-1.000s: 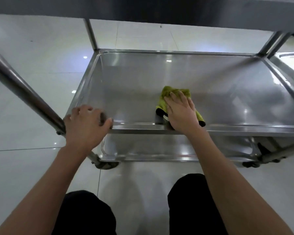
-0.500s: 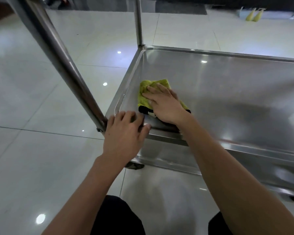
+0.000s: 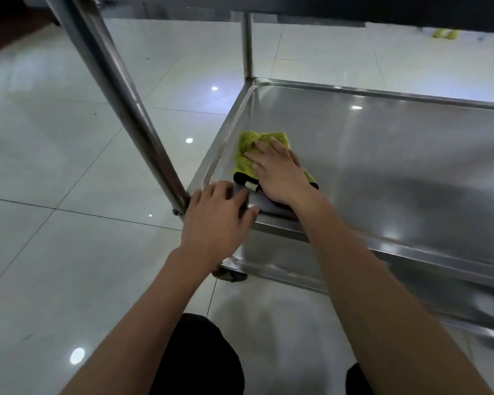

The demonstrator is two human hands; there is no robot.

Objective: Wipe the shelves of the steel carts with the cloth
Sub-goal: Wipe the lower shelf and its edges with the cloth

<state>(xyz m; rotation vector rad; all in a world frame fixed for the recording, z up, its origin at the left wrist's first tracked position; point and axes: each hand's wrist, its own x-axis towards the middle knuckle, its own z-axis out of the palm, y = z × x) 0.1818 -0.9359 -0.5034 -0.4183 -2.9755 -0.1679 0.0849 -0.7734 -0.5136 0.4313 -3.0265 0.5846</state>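
A glossy tiled floor fills the frame from 7 to 11 o'clock. A steel cart's shelf spreads toward 3 o'clock, its near corner post slanting to 11 o'clock. At centre, a person's right hand lies flat, fingers straight, pressing a yellow-green cloth onto the shelf's left end, close beside the raised rim. Just toward 7 o'clock of it, the left hand curls its fingers over the shelf's front corner edge, beside the post.
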